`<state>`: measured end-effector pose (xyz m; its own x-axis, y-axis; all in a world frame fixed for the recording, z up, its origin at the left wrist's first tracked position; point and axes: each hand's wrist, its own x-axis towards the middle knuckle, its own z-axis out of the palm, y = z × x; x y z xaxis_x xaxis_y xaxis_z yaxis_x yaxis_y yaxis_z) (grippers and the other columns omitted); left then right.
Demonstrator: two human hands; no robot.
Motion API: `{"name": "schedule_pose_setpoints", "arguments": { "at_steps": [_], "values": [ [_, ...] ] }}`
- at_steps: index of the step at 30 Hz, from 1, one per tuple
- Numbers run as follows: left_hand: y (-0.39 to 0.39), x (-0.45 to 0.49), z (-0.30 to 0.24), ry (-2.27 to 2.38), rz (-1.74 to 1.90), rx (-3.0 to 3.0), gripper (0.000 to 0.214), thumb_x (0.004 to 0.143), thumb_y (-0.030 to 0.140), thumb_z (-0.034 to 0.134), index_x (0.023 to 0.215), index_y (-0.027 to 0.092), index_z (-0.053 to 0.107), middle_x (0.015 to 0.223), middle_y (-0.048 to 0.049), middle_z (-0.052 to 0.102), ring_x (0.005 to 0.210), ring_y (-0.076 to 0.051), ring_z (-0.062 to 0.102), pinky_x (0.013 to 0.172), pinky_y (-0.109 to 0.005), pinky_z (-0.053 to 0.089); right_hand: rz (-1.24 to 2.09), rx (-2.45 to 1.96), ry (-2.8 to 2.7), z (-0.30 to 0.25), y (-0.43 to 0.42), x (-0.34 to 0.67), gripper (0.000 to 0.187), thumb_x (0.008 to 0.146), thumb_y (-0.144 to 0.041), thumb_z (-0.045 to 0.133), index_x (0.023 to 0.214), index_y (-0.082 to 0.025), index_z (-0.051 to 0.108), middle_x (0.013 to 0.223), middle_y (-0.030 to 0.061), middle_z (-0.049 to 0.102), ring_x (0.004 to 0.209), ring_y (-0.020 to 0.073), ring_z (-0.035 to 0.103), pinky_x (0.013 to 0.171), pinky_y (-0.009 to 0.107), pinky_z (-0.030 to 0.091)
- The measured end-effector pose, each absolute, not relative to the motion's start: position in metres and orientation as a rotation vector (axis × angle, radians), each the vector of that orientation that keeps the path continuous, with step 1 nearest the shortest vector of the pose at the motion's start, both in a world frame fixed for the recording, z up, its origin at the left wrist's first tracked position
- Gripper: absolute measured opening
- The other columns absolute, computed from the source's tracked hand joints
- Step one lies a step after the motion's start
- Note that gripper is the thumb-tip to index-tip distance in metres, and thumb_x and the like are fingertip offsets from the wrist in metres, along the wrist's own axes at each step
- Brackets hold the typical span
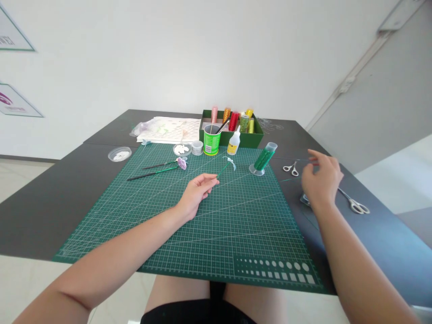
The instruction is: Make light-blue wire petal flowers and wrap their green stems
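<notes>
My left hand [199,193] is closed above the cutting mat, thumb and fingers pinching a thin green flower stem [223,169]. At the stem's far tip sits a small pale blue-white flower [231,163]. My right hand [322,177] is over the dark table, right of the mat, fingers curved and thumb apart from them. No held thing shows clearly in it. Small scissors [292,168] lie to its left, and larger scissors [358,207] to its right, their blades partly behind the hand. A small dark-and-clear object [305,200] is partly hidden under the wrist.
On the green cutting mat [168,225] are a purple flower [182,163] with dark-handled sticks, a green can [211,140], a glue bottle [234,141] and a tilted green tube [265,157]. Behind stands a green box [259,135] of coloured rolls. A dish [120,154] holds white pieces.
</notes>
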<state>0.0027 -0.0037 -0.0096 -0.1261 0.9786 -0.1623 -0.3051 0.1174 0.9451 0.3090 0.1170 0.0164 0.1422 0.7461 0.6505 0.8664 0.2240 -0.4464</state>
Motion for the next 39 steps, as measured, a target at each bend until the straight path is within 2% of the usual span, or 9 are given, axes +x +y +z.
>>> {"name": "schedule_pose_setpoints", "arguments": {
  "at_steps": [5,11,13,15,19,23,28,34,39],
  "values": [
    [-0.008,0.007,-0.010,1.121,1.274,0.837,0.032,0.073,0.037,0.080,0.098,0.019,0.073,0.089,-0.0034,0.071,0.062,-0.007,0.045,0.055,-0.019,0.032,0.213,-1.083,-2.008,0.013,0.083,0.260,0.034,0.090,-0.018,0.045,0.105,-0.022,0.075,0.099,0.0089,0.073,0.094,0.0241,0.068,0.090,0.040,0.051],
    [-0.010,0.011,-0.010,1.132,1.220,0.907,0.032,0.076,0.040,0.078,0.100,0.020,0.074,0.088,-0.0028,0.071,0.062,-0.008,0.047,0.055,-0.022,0.033,0.840,-0.789,-2.414,-0.009,0.046,0.222,0.055,0.096,-0.026,0.048,0.151,-0.025,0.042,0.143,0.0100,0.059,0.134,0.0257,0.053,0.110,0.049,0.045],
    [-0.010,0.011,-0.012,1.134,1.208,0.939,0.031,0.077,0.041,0.078,0.101,0.020,0.075,0.086,-0.0019,0.071,0.062,-0.008,0.047,0.055,-0.022,0.032,0.999,-0.731,-2.412,-0.011,0.039,0.217,0.063,0.097,-0.029,0.048,0.157,-0.025,0.029,0.138,0.0111,0.062,0.128,0.0244,0.059,0.104,0.046,0.050],
    [-0.010,0.012,-0.012,1.143,1.209,0.952,0.030,0.077,0.040,0.077,0.100,0.021,0.075,0.086,-0.0016,0.071,0.062,-0.008,0.047,0.056,-0.022,0.032,1.089,-0.756,-2.385,-0.010,0.035,0.214,0.062,0.099,-0.031,0.046,0.157,-0.023,0.027,0.113,0.0085,0.073,0.095,0.0200,0.071,0.082,0.036,0.058],
    [-0.011,0.012,-0.011,1.176,1.239,0.952,0.027,0.078,0.037,0.077,0.098,0.020,0.075,0.085,-0.0018,0.072,0.063,-0.008,0.049,0.057,-0.023,0.034,0.845,-0.878,-2.518,-0.007,0.029,0.215,0.046,0.102,-0.032,0.041,0.146,-0.020,0.047,0.067,-0.0025,0.068,0.052,0.0132,0.059,0.053,0.025,0.047],
    [-0.011,0.013,-0.009,1.217,1.233,0.974,0.025,0.079,0.035,0.075,0.099,0.019,0.074,0.089,-0.0042,0.075,0.067,-0.011,0.055,0.060,-0.025,0.039,0.514,-0.827,-2.619,-0.012,0.029,0.219,0.038,0.103,-0.028,0.038,0.129,-0.021,0.064,0.082,0.0039,0.077,0.063,0.0174,0.070,0.057,0.027,0.050],
    [-0.009,0.013,-0.015,1.294,1.202,1.130,0.022,0.081,0.030,0.072,0.099,0.017,0.073,0.090,-0.0051,0.075,0.079,-0.015,0.065,0.072,-0.028,0.048,0.546,-0.686,-2.528,-0.011,0.030,0.224,0.034,0.101,-0.029,0.044,0.116,-0.024,0.073,0.105,0.0049,0.078,0.081,0.0206,0.076,0.068,0.029,0.058],
    [-0.012,0.013,-0.017,1.467,1.025,1.506,0.008,0.084,0.026,0.068,0.086,0.019,0.072,0.082,-0.0016,0.073,0.075,-0.016,0.065,0.072,-0.028,0.048,0.709,-0.691,-2.286,0.015,0.027,0.229,0.021,0.093,-0.031,0.061,0.095,-0.024,0.081,0.078,0.0013,0.079,0.052,0.0127,0.065,0.050,0.024,0.050],
    [-0.019,0.018,-0.016,1.399,0.881,1.687,0.008,0.087,0.025,0.066,0.084,0.021,0.072,0.078,0.0018,0.073,0.068,-0.013,0.061,0.063,-0.025,0.043,0.809,-0.774,-2.122,0.028,0.028,0.236,0.018,0.089,-0.033,0.067,0.093,-0.025,0.083,0.081,0.0027,0.080,0.052,0.0149,0.066,0.045,0.025,0.049]
  ]
}}
